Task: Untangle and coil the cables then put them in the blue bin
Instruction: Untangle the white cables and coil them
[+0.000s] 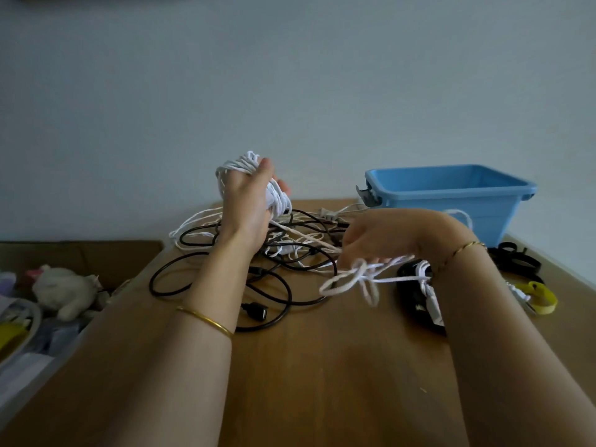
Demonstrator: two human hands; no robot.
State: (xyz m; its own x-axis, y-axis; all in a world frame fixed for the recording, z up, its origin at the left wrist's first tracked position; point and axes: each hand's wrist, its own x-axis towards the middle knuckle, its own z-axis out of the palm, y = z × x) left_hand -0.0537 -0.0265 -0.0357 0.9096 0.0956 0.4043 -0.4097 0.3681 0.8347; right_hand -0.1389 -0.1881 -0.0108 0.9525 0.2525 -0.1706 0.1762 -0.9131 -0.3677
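Note:
My left hand (pixel 248 204) is raised above the wooden table (pixel 322 366) with a white cable (pixel 277 196) wound in several turns around it. From there the white cable runs down and right to my right hand (pixel 383 235), whose fingers pinch a knotted loop of it (pixel 354 279). Between my hands lies a tangle of black cables (pixel 274 285) mixed with more white strands. The blue bin (pixel 451 195) stands open at the table's far right, behind my right wrist.
A black device (pixel 412 295) lies under my right forearm. Black straps (pixel 512 258) and a yellow strap (pixel 541 295) sit at the right edge. To the left, below the table, a tray holds a plush toy (pixel 64 290) and clutter.

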